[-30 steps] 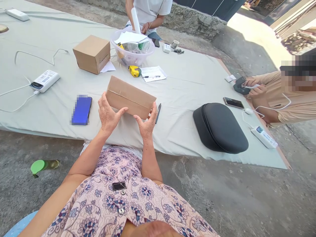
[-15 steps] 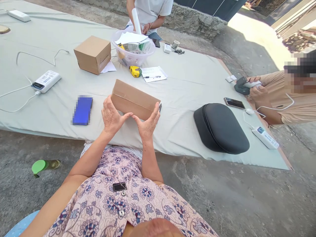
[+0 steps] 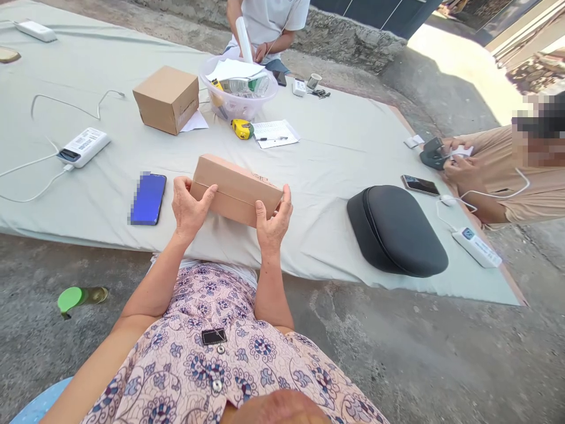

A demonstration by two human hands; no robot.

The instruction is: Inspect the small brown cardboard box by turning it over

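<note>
A flat, oblong brown cardboard box (image 3: 236, 187) is held up in front of me over the near edge of a pale sheet (image 3: 335, 153). My left hand (image 3: 188, 207) grips its left end, thumb on the near face. My right hand (image 3: 272, 219) grips its right end, thumb up on the near face and fingers round the corner. The box is closed, with its long seam facing me.
A blue phone (image 3: 148, 198) lies left of my hands. A black case (image 3: 395, 228) sits to the right. Farther back are a second cardboard box (image 3: 166, 98), a clear bowl of items (image 3: 238, 88), a yellow tape measure (image 3: 242, 128) and a power bank (image 3: 83, 146). Two other people work at the far and right edges.
The box has turned in my hands and come lower and nearer to me. Both thumbs have moved from below it onto its near face.
</note>
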